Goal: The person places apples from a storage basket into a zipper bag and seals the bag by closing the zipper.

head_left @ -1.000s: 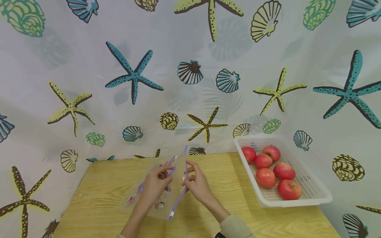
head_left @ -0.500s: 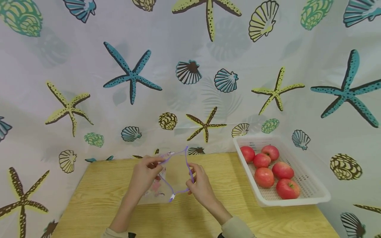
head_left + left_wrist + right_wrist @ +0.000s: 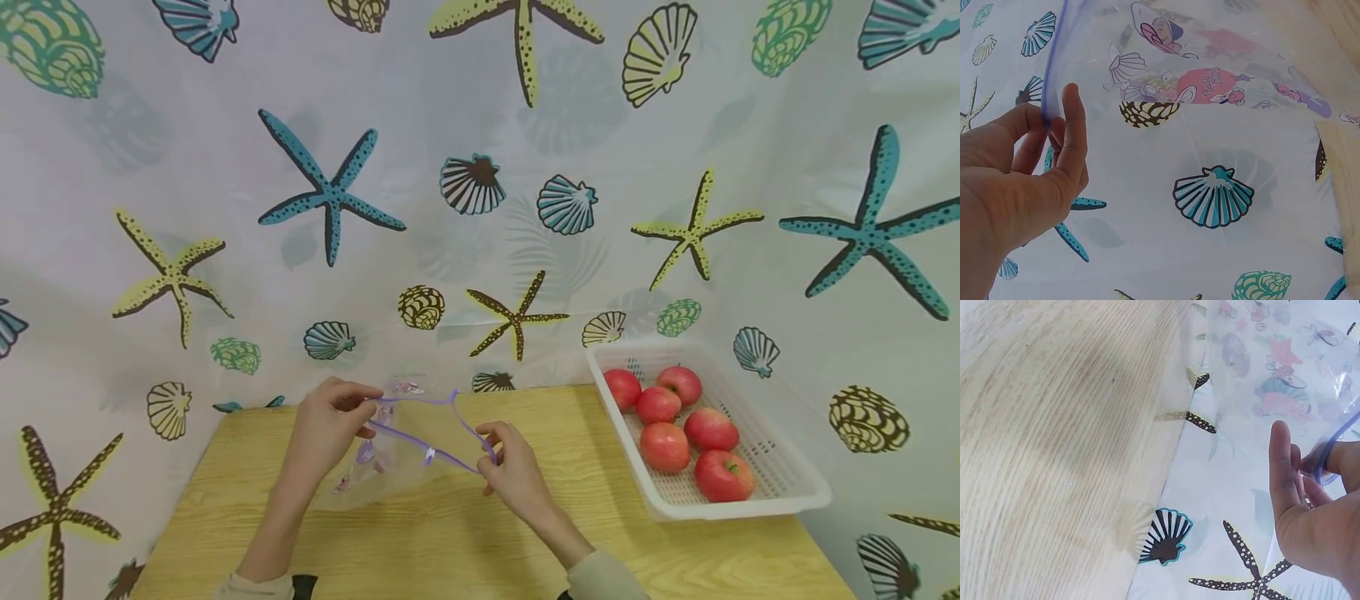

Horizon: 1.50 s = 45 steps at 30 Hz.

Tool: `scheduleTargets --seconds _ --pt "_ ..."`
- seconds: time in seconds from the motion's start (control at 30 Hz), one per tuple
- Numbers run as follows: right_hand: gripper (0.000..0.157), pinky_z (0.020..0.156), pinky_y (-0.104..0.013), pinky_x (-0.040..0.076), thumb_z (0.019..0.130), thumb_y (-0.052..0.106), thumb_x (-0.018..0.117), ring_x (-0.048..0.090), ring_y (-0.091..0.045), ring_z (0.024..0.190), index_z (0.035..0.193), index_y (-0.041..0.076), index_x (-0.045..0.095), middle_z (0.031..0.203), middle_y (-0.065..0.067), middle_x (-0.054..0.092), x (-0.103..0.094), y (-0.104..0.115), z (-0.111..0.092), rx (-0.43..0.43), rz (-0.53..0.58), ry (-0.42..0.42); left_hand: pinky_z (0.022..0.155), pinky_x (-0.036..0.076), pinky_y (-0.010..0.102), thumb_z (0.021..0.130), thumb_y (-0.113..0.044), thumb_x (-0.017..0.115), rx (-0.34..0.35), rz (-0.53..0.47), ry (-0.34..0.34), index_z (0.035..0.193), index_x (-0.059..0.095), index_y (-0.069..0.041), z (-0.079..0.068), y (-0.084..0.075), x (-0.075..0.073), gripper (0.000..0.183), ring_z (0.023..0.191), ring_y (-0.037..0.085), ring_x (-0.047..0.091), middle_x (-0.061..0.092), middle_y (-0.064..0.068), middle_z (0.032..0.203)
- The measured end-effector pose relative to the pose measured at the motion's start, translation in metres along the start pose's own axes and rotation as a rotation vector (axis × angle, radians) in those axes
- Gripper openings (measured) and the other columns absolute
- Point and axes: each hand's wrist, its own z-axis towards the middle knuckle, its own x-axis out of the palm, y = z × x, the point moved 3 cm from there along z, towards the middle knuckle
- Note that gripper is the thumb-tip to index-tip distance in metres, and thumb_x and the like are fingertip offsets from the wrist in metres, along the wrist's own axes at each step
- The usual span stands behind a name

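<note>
A clear zip bag (image 3: pixel 408 457) with a purple zip edge and printed pink and purple pictures is stretched between both hands over the table. My left hand (image 3: pixel 333 417) pinches the purple edge at the bag's left side, thumb against fingers; the left wrist view shows the bag (image 3: pixel 1210 81) spreading away from that pinch. On the opposite side, my right hand (image 3: pixel 516 468) pinches the purple edge too. The mouth gapes between the hands, with a small white slider (image 3: pixel 430 456) on its near edge. In the right wrist view the printed film (image 3: pixel 1279 369) lies beyond the fingers.
A white plastic basket (image 3: pixel 750 510) stands at the right of the wooden table (image 3: pixel 450 550), holding several red apples (image 3: pixel 664 447). Behind the table hangs a white curtain (image 3: pixel 480 267) printed with starfish and shells.
My left hand has moved left and slightly up with its side of the bag, so the mouth has widened. The right hand has shifted slightly right, still pinching the other edge.
</note>
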Motion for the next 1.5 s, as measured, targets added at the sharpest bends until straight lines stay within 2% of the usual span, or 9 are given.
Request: scheduleTargets --seconds 0.2,0.43,0.67,0.83,1.07,1.37,1.5 --pt "0.037 0.049 -0.031 0.055 0.085 0.002 0.053 0.057 -0.019 0.066 0.121 0.007 0.052 0.099 -0.012 0.052 -0.003 0.001 -0.001 -0.010 0.047 0.021 0.060 0.056 0.024 0.089 -0.011 0.059 -0.009 -0.001 0.007 0.104 0.069 -0.009 -0.002 -0.001 0.005 0.019 0.067 0.020 0.065 0.052 0.009 0.096" --pt "0.028 0.050 -0.031 0.056 0.091 0.019 0.060 0.060 -0.021 0.072 0.117 0.013 0.055 0.097 -0.008 0.055 -0.004 0.005 -0.002 -0.026 0.070 0.041 0.058 0.056 0.025 0.085 -0.007 0.061 -0.019 -0.009 0.019 0.101 0.070 -0.010 -0.001 0.000 0.015 0.019 0.067 0.021 0.061 0.052 0.010 0.092" --pt "0.028 0.057 -0.026 0.054 0.090 0.028 0.062 0.060 -0.018 0.076 0.116 0.017 0.056 0.095 -0.001 0.058 -0.007 0.009 -0.003 -0.041 -0.009 0.039 0.056 0.055 0.025 0.084 -0.005 0.061 -0.024 -0.010 0.049 0.102 0.070 -0.009 -0.003 0.003 0.023 0.020 0.066 0.020 0.059 0.052 0.011 0.091" --pt "0.034 0.059 -0.024 0.051 0.090 0.033 0.061 0.060 -0.016 0.078 0.118 0.015 0.056 0.095 0.001 0.058 -0.009 0.011 -0.004 -0.049 -0.037 0.044 0.057 0.055 0.026 0.084 -0.006 0.061 -0.023 0.005 0.053 0.102 0.070 -0.008 -0.004 0.003 0.026 0.020 0.067 0.021 0.058 0.052 0.010 0.091" --pt "0.034 0.061 -0.025 0.052 0.089 0.035 0.062 0.060 -0.015 0.077 0.118 0.019 0.056 0.094 0.002 0.058 -0.012 0.012 -0.006 -0.067 -0.025 0.054 0.056 0.055 0.024 0.084 -0.007 0.063 -0.011 0.018 0.052 0.103 0.070 -0.008 -0.004 0.003 0.030 0.020 0.071 0.021 0.057 0.052 0.010 0.090" --pt "0.033 0.062 -0.024 0.052 0.088 0.036 0.063 0.061 -0.015 0.078 0.117 0.021 0.057 0.094 0.001 0.057 -0.022 0.012 -0.008 -0.086 -0.037 0.026 0.056 0.054 0.027 0.083 -0.006 0.061 -0.006 0.045 0.052 0.103 0.069 -0.010 -0.004 0.002 0.031 0.023 0.067 0.019 0.058 0.052 0.008 0.089" --pt "0.031 0.063 -0.023 0.051 0.088 0.033 0.064 0.060 -0.014 0.079 0.115 0.021 0.057 0.094 0.002 0.058 -0.031 0.011 -0.009 -0.083 -0.085 0.006 0.055 0.054 0.028 0.083 -0.006 0.061 0.011 0.047 0.050 0.103 0.070 -0.011 -0.004 0.001 0.030 0.022 0.069 0.019 0.057 0.053 0.008 0.089"
